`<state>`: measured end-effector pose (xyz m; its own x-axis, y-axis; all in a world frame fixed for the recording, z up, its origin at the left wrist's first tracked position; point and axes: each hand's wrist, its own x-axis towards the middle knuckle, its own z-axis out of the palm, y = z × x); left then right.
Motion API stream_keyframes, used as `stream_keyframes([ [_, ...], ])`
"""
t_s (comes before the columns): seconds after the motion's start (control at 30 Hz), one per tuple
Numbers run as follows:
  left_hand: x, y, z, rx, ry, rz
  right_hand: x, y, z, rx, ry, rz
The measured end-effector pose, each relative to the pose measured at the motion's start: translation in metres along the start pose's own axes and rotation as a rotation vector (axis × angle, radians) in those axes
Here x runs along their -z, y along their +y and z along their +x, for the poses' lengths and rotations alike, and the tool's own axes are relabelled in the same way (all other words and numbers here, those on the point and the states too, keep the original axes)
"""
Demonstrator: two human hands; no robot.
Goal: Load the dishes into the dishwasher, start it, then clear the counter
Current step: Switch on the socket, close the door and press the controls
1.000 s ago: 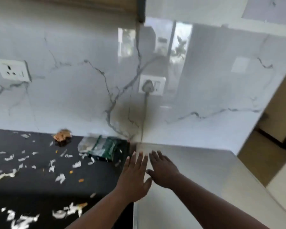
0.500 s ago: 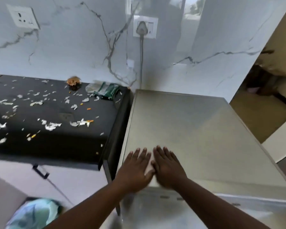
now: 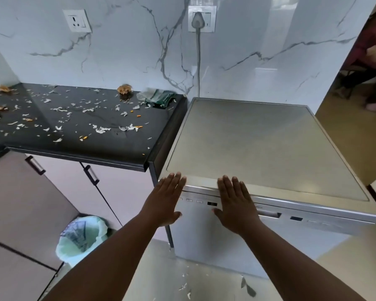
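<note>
Both hands, left hand [image 3: 163, 203] and right hand [image 3: 236, 205], hover flat-fingered, grasping nothing, before the shut dishwasher [image 3: 258, 148] beside the littered counter [image 3: 109, 120]; next move likely: pull the door open.

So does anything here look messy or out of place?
Yes. The black counter is strewn with white and orange scraps, with a crumpled green packet by the wall. A few scraps also lie on the floor before the dishwasher.

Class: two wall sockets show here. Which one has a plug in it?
The right socket, above the dishwasher: a grey plug and cord hang from it. The left socket, above the counter, is empty.
</note>
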<state>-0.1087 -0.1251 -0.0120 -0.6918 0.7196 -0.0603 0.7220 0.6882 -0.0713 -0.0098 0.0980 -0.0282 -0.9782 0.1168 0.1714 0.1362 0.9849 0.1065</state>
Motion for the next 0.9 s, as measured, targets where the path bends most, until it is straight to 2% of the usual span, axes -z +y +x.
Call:
stream_keyframes([
  [0.03, -0.009, -0.001, 0.001, -0.004, 0.04, 0.004, -0.006, -0.006, 0.0, -0.029, 0.04, -0.005],
  [0.17, -0.042, -0.008, 0.013, -0.058, 0.38, 0.037, -0.038, -0.019, 0.003, -0.103, 0.294, -0.046],
  [0.3, -0.076, -0.02, 0.038, -0.136, 0.735, 0.135, -0.069, -0.02, 0.023, -0.127, 0.672, -0.106],
  [0.4, -0.093, -0.023, 0.058, -0.13, 0.92, 0.187, -0.084, -0.019, 0.033, -0.11, 0.919, -0.155],
  [0.57, -0.106, -0.038, 0.071, -0.214, 1.013, 0.284, -0.1, -0.012, 0.038, -0.109, 1.072, -0.225],
  [0.73, -0.095, -0.057, 0.067, -0.311, 0.973, 0.375, -0.102, -0.01, 0.044, -0.118, 1.15, -0.249],
  [0.9, -0.091, -0.057, 0.064, -0.317, 0.957, 0.327, -0.104, -0.012, 0.044, -0.153, 1.179, -0.264],
])
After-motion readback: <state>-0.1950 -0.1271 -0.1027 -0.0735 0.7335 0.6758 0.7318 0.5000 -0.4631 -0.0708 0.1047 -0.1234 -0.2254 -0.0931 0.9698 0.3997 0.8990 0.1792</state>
